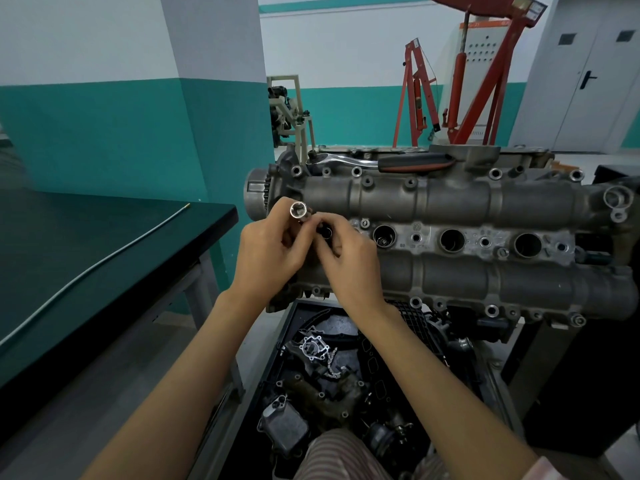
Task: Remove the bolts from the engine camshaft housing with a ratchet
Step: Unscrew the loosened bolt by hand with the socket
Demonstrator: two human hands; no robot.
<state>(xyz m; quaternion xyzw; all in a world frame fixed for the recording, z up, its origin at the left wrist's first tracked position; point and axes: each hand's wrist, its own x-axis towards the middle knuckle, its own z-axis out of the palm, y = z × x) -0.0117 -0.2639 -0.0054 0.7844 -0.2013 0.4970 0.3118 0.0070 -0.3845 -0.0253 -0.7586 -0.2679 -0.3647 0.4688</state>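
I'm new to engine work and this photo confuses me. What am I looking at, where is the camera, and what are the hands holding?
The camera sits on the person's head, looking forward and down at their own hands. The big grey metal block is the engine camshaft housing. The left hand holds a shiny socket, its open end towards the camera. The right hand pinches a small dark part beside it; what it is cannot be told. The ratchet lies unheld on the far edge of the housing. Below is a bin of engine parts; on the left, a dark table.

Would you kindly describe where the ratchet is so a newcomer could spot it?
Find the grey engine housing at centre. Along its far top edge lies the ratchet, untouched by either hand. Its shiny chrome shaft and black-and-orange grip stand out from the dull metal.
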